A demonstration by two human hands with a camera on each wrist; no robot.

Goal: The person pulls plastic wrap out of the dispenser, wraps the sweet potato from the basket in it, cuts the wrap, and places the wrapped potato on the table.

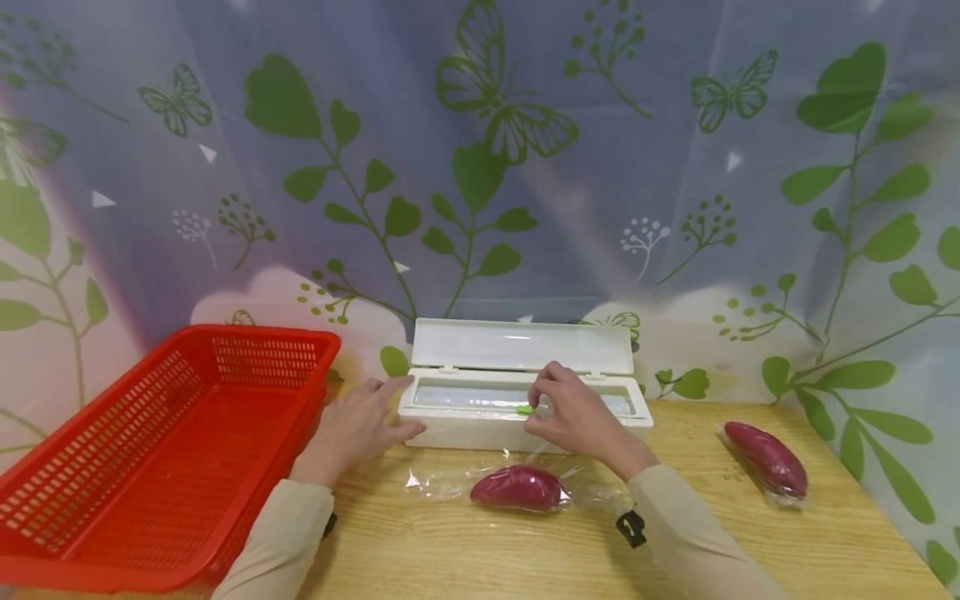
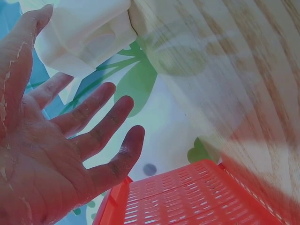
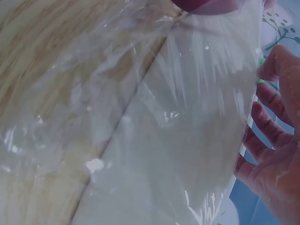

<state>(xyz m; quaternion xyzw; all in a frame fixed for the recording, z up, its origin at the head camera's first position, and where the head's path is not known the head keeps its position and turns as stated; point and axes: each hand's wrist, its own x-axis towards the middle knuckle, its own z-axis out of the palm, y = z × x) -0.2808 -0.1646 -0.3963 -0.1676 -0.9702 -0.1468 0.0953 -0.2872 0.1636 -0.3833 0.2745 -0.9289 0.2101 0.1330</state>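
Observation:
A white cling film dispenser [image 1: 465, 433] stands on the table, its lid [image 1: 525, 346] tipped back. My left hand [image 1: 356, 429] is at the dispenser's left end, fingers spread and mostly straight in the left wrist view. With thumb and fingertips, my right hand [image 1: 581, 417] pinches the small green slide cutter [image 1: 522, 409] at the dispenser's top; the hand partly hides it. Clear cling film [image 3: 178, 122] hangs down the front of the dispenser onto the table. On that film lies a purple sweet potato [image 1: 517, 488], in front of the dispenser.
Left of the dispenser stands a red perforated basket [image 1: 172, 450]. A second purple sweet potato [image 1: 767, 460], wrapped in film, lies at the right of the wooden table [image 1: 420, 558]. Behind the table hangs a printed curtain [image 1: 570, 208] with leaves and butterflies.

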